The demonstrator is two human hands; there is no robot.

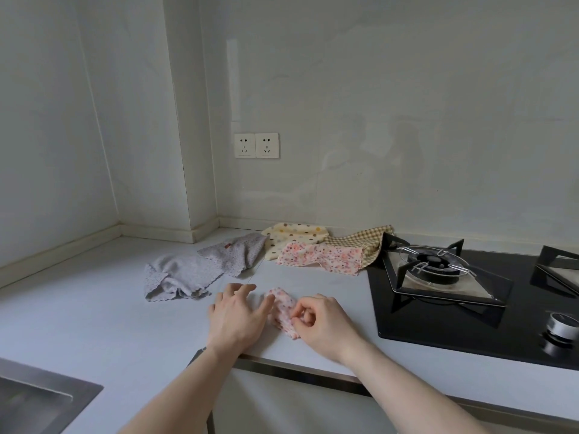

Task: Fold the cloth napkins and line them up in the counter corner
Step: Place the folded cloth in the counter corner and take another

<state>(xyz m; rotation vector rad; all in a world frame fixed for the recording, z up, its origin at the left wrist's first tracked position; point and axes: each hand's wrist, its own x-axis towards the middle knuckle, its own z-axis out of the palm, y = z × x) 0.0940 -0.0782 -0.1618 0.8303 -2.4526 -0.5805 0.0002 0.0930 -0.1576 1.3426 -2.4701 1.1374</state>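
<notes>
— Forearms are seen reaching in from the near edge of the counter, with a steel sink tucked at the bottom left.

— And the hands?

— The left hand is laid flat, fingers straight and a little spread, their tips resting at the left edge of a small pink floral napkin. The right hand is curled, and the napkin's right edge is pinched between thumb and forefinger.

— So that napkin is held between both hands?

— Yes, bunched on the counter close to the front edge, just left of the black gas hob, whose knob is seen at far right.

— What is found beyond?

— To the left, a crumpled grey dotted cloth is overlapped by a second grey patterned cloth. Further back, a larger pink floral napkin is spread, lying partly over a cream polka-dot napkin and a tan checked napkin, the checked one being draped against the burner grate.

— All unfolded?

— Loosely heaped, near the back wall. Above them a double wall socket is mounted beside the corner.
</notes>
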